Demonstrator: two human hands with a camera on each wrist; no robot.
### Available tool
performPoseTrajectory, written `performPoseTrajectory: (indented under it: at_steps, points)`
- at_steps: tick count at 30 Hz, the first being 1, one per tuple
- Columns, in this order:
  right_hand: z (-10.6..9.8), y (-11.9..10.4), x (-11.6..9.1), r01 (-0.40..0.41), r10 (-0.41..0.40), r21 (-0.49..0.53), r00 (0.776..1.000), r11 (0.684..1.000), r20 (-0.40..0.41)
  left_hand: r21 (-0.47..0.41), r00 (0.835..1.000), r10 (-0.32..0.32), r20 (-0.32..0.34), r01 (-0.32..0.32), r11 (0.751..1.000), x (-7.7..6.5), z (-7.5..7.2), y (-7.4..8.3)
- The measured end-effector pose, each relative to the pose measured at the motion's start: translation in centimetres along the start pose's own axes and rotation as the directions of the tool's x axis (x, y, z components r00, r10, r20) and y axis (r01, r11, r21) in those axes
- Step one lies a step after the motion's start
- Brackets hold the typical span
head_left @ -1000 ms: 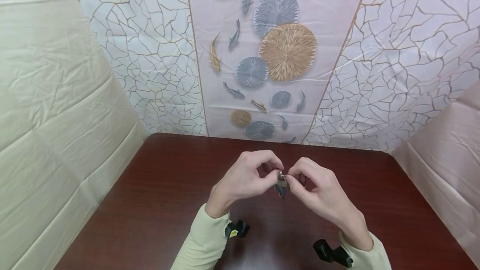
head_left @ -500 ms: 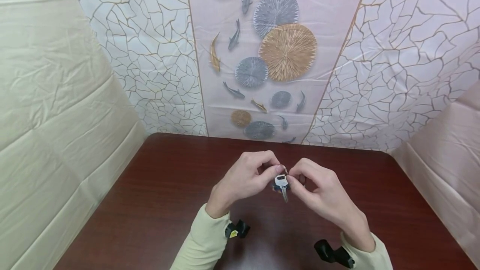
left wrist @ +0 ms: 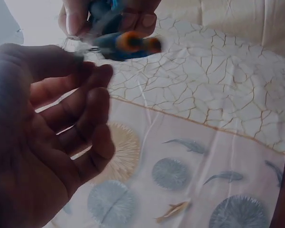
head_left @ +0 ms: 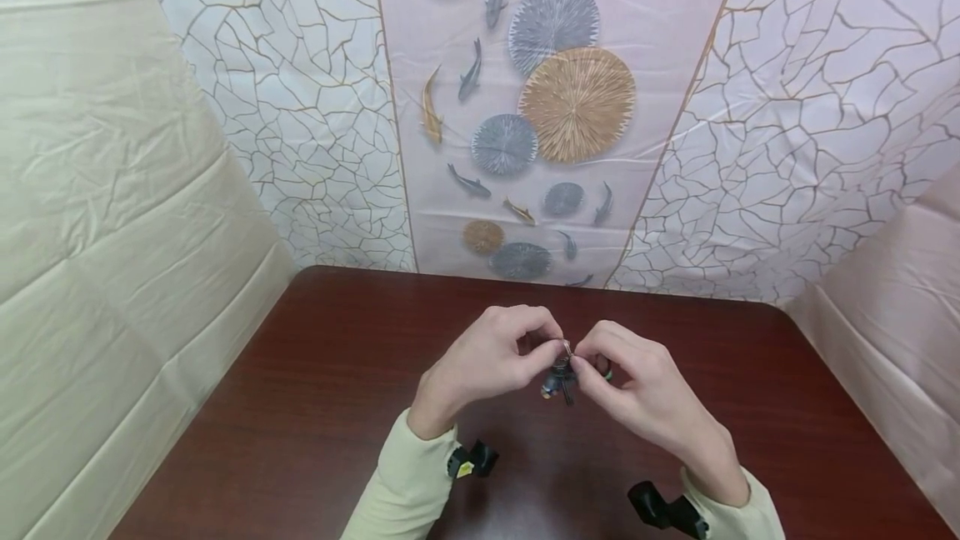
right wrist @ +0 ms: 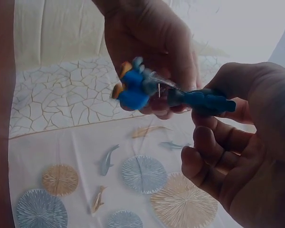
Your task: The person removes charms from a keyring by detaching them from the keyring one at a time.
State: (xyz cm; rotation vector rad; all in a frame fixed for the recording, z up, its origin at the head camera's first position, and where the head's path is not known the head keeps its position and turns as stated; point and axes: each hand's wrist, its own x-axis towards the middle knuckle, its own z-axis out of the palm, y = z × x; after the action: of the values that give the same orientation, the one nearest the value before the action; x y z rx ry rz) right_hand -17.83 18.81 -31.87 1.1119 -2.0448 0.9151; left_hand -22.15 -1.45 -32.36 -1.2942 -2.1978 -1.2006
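Above the table's middle, my left hand (head_left: 491, 357) pinches a thin metal key ring (head_left: 567, 347) between thumb and forefinger. Close on its right, my right hand (head_left: 637, 373) pinches a teal-blue charm (right wrist: 206, 102) attached near the ring; its exact shape is unclear, and the fingers cover part of it. A blue figure with orange ends (right wrist: 133, 90) hangs from the bunch, blurred in both wrist views. Beside it a key (head_left: 567, 394) points down, dark in the head view. The other fingers of the right hand are loosely curled beneath the charm.
A dark red-brown wooden table (head_left: 337, 373) lies under both hands. Behind it hangs a patterned cloth (head_left: 322, 107) with printed fish and discs. Plain cream cloth (head_left: 112, 232) closes the left side, and pale cloth (head_left: 885, 315) the right.
The bunch has turned between the hands: the key faced the camera flat and silvery half a second ago and now looks narrow and dark. The blue figure has swung left. Both hands barely moved.
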Motion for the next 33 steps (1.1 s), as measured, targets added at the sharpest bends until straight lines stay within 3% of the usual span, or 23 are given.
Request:
performPoseTrajectory:
  at_steps: [5, 9, 17, 25, 33]
  points:
    - [-0.05, 0.15, 0.03, 0.005, -0.005, -0.001, 1.000, 1.000, -0.006, 0.110, 0.997, 0.070, -0.012, -0.068, 0.992, 0.02, -0.04, 0.23]
    - [-0.14, 0.26, -0.08, 0.002, -0.002, 0.008, 1.000, 1.000, 0.004, 0.162, 0.996, 0.086, -0.022, -0.081, 0.983, 0.08, 0.04, 0.30]
    - [-0.27, 0.40, -0.33, 0.002, -0.002, 0.000, 0.999, 1.000, 0.050, 0.122, 0.997, 0.031, -0.064, -0.023, 0.992, 0.10, 0.16, 0.34]
    - [-0.33, 0.23, -0.55, -0.079, 0.087, -0.062, 0.986, 0.995, 0.144, 0.086, 0.997, -0.019, -0.081, 0.026, 0.996, 0.00, -0.03, 0.27]
    - [-0.80, 0.70, -0.64, -0.100, 0.111, -0.079, 0.981, 0.992, 0.160, 0.091, 0.998, 0.002, -0.059, 0.003, 0.996, 0.17, -0.28, 0.15]
